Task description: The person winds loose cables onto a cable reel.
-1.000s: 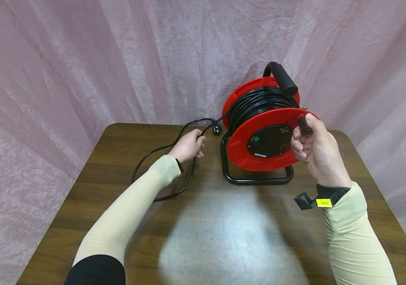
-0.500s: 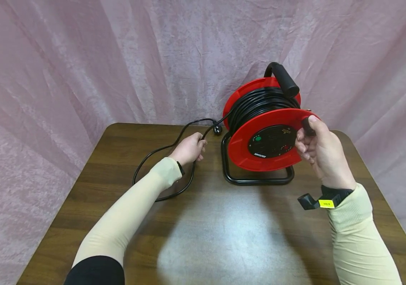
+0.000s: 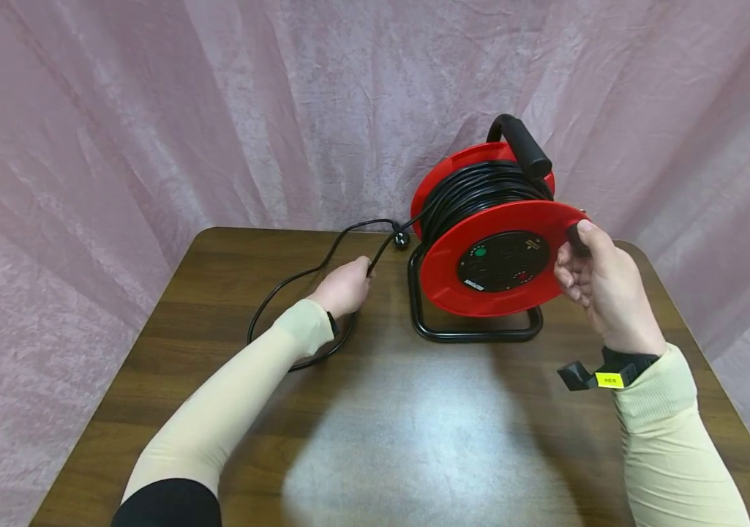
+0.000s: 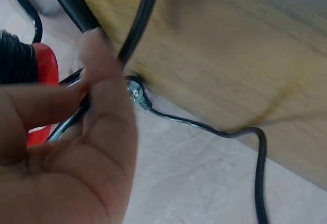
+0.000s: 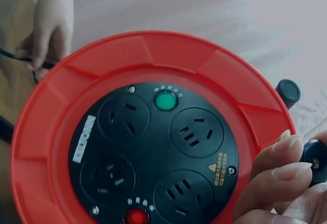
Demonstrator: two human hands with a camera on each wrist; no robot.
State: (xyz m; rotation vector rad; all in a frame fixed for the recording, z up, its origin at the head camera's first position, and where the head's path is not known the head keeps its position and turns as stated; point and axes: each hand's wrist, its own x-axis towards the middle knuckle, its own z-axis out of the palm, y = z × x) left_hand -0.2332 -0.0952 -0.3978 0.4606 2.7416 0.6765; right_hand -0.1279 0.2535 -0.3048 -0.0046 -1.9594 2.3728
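A red cable reel (image 3: pixel 440 274) with black cable (image 3: pixel 480 187) wound on its drum stands upright on a black tube frame (image 3: pixel 480 337). My right hand (image 3: pixel 612 293) pinches the black crank knob (image 3: pixel 579 240) on the reel's front face; the right wrist view shows fingers curled about that knob (image 5: pixel 314 157). Left of the reel, my left hand (image 3: pixel 343 287) holds the loose cable (image 3: pixel 384 245) that runs up to the drum. In the left wrist view the thumb and fingers close round the cable (image 4: pixel 140 22). The plug (image 3: pixel 402 240) lies by the table's back edge.
The free cable end loops over the wooden table (image 3: pixel 414 454) left of the reel. A pink curtain (image 3: pixel 322 110) hangs right behind the table. The reel's black carrying handle (image 3: pixel 525 146) rises on top. Sockets and a green button (image 5: pixel 165 100) face the right wrist camera.
The crank knob and my right hand have moved slightly right and down, and the reel face has turned a little clockwise. My left hand has shifted slightly down and left along the cable.
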